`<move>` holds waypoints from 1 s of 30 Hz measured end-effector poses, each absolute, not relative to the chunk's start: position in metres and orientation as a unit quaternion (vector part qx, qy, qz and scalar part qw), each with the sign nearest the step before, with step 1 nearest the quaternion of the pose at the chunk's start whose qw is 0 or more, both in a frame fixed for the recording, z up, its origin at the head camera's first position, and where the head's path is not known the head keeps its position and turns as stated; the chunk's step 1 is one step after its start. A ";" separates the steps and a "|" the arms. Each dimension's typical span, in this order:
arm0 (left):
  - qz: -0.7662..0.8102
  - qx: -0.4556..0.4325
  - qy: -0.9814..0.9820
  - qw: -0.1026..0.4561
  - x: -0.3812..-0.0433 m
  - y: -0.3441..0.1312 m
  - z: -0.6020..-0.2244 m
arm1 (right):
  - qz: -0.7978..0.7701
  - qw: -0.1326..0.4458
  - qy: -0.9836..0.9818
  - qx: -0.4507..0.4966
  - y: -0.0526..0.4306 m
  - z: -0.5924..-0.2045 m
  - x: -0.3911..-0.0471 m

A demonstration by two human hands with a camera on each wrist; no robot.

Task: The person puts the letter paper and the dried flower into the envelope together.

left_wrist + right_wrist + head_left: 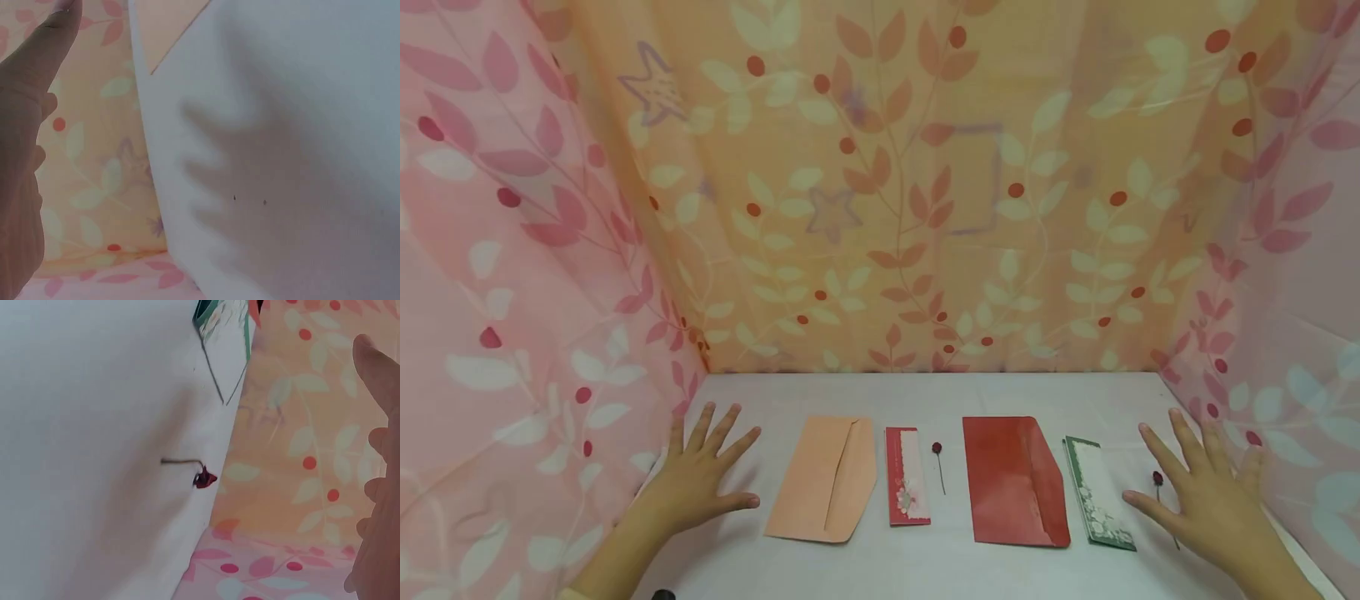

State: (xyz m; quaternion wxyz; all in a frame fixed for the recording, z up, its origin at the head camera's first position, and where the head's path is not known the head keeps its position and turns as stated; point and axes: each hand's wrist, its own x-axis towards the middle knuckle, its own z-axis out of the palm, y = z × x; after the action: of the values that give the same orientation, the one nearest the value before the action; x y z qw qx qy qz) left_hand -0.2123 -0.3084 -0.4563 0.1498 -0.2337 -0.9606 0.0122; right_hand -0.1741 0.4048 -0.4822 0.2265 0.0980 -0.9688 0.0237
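Note:
My left hand [698, 475] hovers over the table's left side with fingers spread, its shadow falling on the white surface in the left wrist view. Nearest to it lies a peach envelope [820, 479], flap side up. Right of that are a red card with a floral panel [908, 477] and a small dried rose [937, 448] on a thin stem. A red envelope [1011, 482] and a green floral card [1099, 493] follow. My right hand [1206, 496] is held spread above a second dried rose [203, 479], partly overlapping its stem in the head view. Both hands hold nothing.
The white table [925, 571] is walled by a yellow leaf-print cloth [895, 183] at the back and pink ones [535, 275] at the sides. A small black object [664, 595] shows at the bottom left edge.

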 end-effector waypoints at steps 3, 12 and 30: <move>-0.014 -0.236 -0.963 0.133 -0.211 -0.303 -0.455 | 0.033 0.230 -0.966 0.112 0.396 -0.482 -0.178; -0.043 -0.262 -0.955 0.131 -0.217 -0.294 -0.455 | 0.045 0.246 -0.959 0.136 0.376 -0.482 -0.186; -0.112 -0.279 -0.948 0.107 -0.231 -0.267 -0.461 | 0.054 0.263 -0.949 0.166 0.329 -0.483 -0.196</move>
State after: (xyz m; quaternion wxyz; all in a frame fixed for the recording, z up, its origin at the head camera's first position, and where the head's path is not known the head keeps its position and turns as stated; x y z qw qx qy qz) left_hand -0.2305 -0.2671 -0.4607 0.1070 -0.2788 -0.9478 -0.1120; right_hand -0.1960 0.3293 -0.4828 0.2627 0.1658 -0.9490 0.0542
